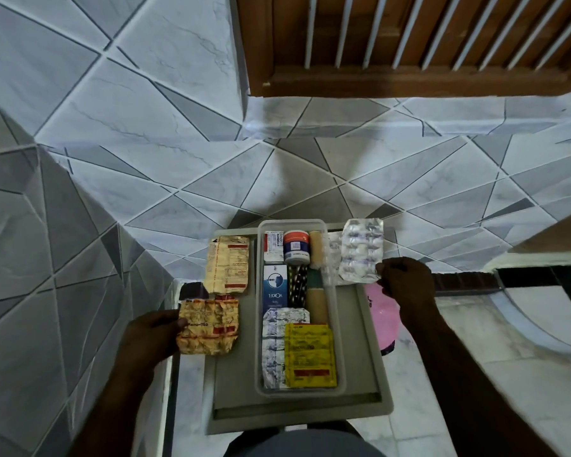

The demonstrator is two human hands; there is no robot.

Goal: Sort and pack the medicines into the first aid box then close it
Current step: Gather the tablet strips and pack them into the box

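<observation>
A clear plastic first aid box (338,324) stands open on a grey tray table (370,374). Inside it lie a small white carton (273,245), a red-and-white jar (296,247), a blue box (275,288), a dark strip (297,286), silver blister strips (272,351) and a yellow sachet pack (310,356). My left hand (149,338) grips a crumpled gold-and-red strip (208,326) to the left of the box. My right hand (406,280) holds a silver blister strip (361,249) over the box's far right corner. Another gold strip (228,265) lies on the table's far left.
A tiled wall rises behind and to the left of the table. A brown wooden louvred door (409,44) stands at the top right. A pink object (383,318) sits on the floor under my right arm. My lap (304,443) is at the table's near edge.
</observation>
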